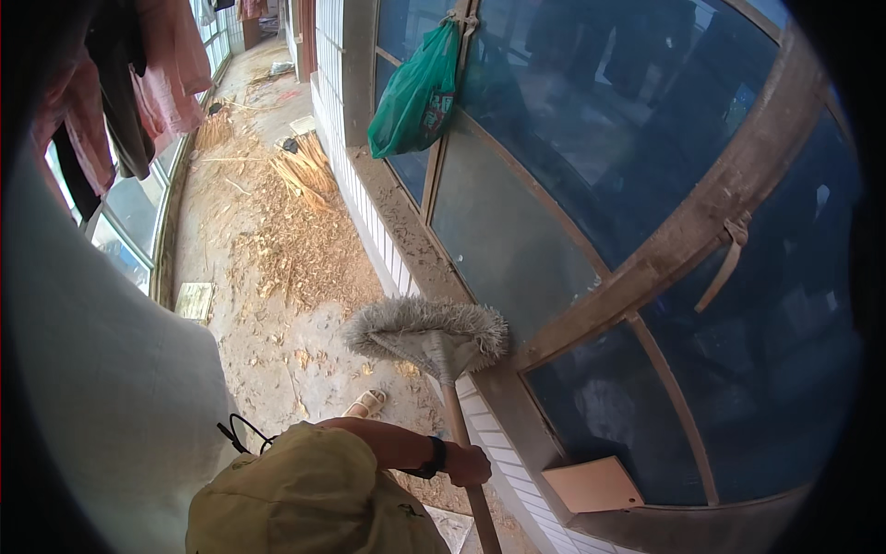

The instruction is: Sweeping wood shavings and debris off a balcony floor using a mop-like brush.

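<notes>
My left hand [469, 465], with a black band at the wrist, is closed around the wooden pole [455, 412] of a dust mop. The mop's grey fringed head [426, 329] is at the far end of the pole. It overlaps the dusty window ledge [415, 246] and the lower window frame in view; whether it presses on them I cannot tell. Dry debris lies along that ledge beyond the mop. My right hand is out of view, and the pole runs off the bottom edge of the picture.
A green plastic bag [419, 93] with writing hangs from the window frame [692, 208]. A flat tan board [593, 485] leans by the lower pane. Straw brooms [304, 170] and dry scraps [297, 242] lie along the floor. Clothes [163, 66] hang at upper left.
</notes>
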